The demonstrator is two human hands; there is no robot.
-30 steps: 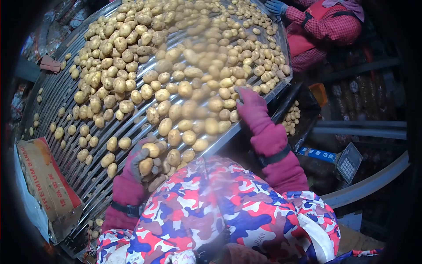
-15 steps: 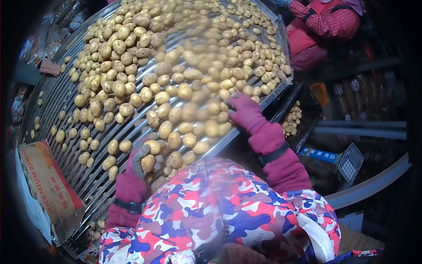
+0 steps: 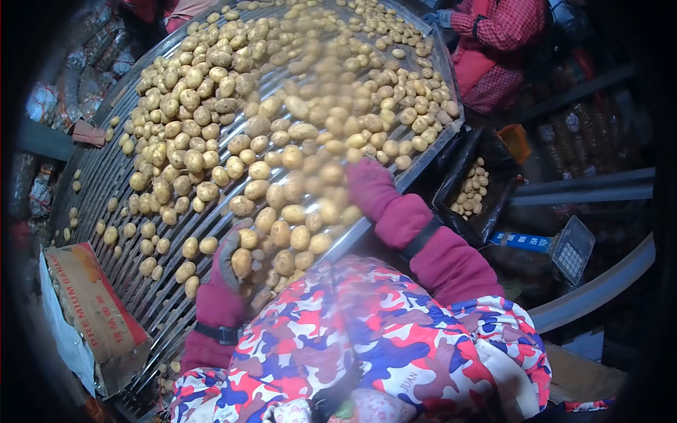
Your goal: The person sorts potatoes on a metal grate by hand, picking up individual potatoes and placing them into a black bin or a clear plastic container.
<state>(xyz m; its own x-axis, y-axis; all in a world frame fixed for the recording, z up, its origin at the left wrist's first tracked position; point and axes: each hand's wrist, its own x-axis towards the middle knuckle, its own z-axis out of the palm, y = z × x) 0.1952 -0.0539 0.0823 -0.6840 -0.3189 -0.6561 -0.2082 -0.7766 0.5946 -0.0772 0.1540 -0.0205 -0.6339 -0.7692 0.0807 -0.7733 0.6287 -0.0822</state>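
A large pile of potatoes (image 3: 190, 99) lies on a slatted metal sorting table (image 3: 169, 310). My left hand (image 3: 227, 259), in a maroon glove with a grey palm, rests at the near edge of the pile. Its stretched fingers curve along a potato (image 3: 241, 263) without closing round it. My right hand (image 3: 370, 187), also in a maroon glove, is against the potatoes beside the table's right metal rim. Its fingertips are hidden and a blurred smear crosses the view there, so any grip cannot be made out.
A cardboard box (image 3: 92, 296) stands at the left. To the right are a black-lined crate (image 3: 451, 176) holding potatoes, a scale display (image 3: 570, 250) and a curved metal rail (image 3: 599, 282). A co-worker in a red checked sleeve (image 3: 493, 28) stands at the far right.
The view has shifted slightly. My right hand has drawn a little left and its fingers are less visible. My left hand stays beside the near potatoes, its fingers straighter.
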